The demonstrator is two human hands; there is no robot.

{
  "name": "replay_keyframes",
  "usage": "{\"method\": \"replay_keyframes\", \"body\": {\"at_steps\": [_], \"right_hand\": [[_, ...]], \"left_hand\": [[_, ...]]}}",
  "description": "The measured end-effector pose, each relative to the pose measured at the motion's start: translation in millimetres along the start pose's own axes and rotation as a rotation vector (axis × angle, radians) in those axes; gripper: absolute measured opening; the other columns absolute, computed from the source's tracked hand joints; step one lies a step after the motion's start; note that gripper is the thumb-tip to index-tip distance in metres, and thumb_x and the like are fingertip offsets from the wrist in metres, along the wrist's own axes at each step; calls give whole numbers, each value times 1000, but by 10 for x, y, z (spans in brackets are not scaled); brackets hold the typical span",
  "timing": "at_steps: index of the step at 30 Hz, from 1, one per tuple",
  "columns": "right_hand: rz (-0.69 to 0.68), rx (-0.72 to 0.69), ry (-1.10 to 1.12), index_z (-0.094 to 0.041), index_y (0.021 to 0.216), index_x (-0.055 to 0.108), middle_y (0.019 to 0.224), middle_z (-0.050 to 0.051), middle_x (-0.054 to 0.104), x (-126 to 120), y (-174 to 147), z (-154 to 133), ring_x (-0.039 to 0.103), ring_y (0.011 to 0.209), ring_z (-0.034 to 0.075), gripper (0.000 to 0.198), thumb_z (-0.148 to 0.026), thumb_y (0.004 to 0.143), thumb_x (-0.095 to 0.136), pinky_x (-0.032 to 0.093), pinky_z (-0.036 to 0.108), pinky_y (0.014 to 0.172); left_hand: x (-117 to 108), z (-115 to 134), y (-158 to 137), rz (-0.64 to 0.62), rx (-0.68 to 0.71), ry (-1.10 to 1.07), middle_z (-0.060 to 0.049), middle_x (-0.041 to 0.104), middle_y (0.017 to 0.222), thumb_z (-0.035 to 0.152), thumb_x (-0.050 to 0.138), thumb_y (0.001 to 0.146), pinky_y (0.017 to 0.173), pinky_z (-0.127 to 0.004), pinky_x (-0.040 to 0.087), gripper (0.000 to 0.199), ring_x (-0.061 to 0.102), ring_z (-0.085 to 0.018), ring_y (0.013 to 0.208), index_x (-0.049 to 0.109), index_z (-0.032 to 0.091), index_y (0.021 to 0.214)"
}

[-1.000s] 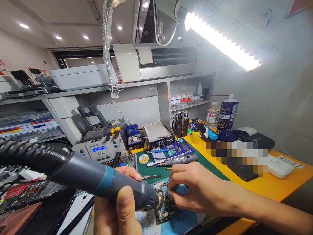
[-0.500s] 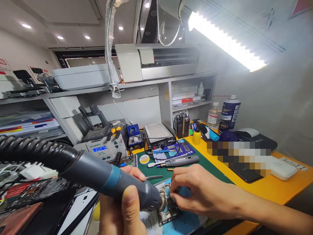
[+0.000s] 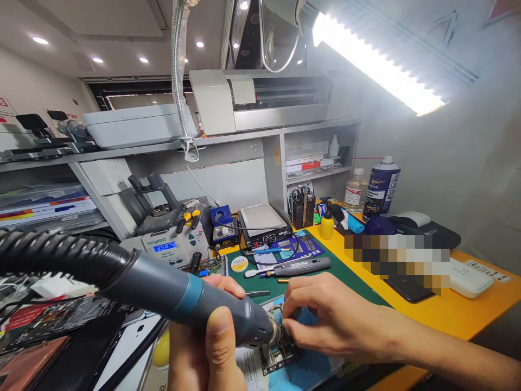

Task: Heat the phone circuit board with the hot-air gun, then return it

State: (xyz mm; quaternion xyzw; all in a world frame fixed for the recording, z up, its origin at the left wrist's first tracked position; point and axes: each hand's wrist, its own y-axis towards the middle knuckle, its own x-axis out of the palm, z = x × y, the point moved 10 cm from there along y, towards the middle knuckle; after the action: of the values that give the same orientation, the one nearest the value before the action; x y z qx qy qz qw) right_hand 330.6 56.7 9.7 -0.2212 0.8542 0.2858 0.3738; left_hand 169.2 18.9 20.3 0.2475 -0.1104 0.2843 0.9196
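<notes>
Cluttered repair counter point(image 3: 456, 312), green mat; circuit board point(image 3: 279, 350) at near edge on blue sheet; left hand point(image 3: 207, 347) grips hot-air handpiece point(image 3: 179, 296), nozzle just over board; right hand point(image 3: 325, 320) pinches at the board, tool unclear; likely heating step; next needs steady lift.

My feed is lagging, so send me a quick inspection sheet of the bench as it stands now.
Surface: yellow bench with a green mat.
Job's things: hot-air handle with its nozzle at the circuit board.
Clutter: spray can, yellow bottle, tool pot.
Hands: left hand wrapped round the handle; right hand with fingers on the board.
Cables: ribbed black hose runs off left.
Surroundings: station display lit, strip lamp on.
</notes>
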Motion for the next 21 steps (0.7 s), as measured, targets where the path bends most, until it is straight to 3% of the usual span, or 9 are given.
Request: {"method": "replay_keyframes", "body": {"at_steps": [21], "right_hand": [[26,48,26,-15,80,75,72,-2,62,-57,-48,51,54,65,11,9,-16,85,68,39,21,59]], "left_hand": [[19,-60,-17,-23,-29,42,3,64,85,64,63,86,67,-24,39,39,55,-14,82,64,27,101]]}}
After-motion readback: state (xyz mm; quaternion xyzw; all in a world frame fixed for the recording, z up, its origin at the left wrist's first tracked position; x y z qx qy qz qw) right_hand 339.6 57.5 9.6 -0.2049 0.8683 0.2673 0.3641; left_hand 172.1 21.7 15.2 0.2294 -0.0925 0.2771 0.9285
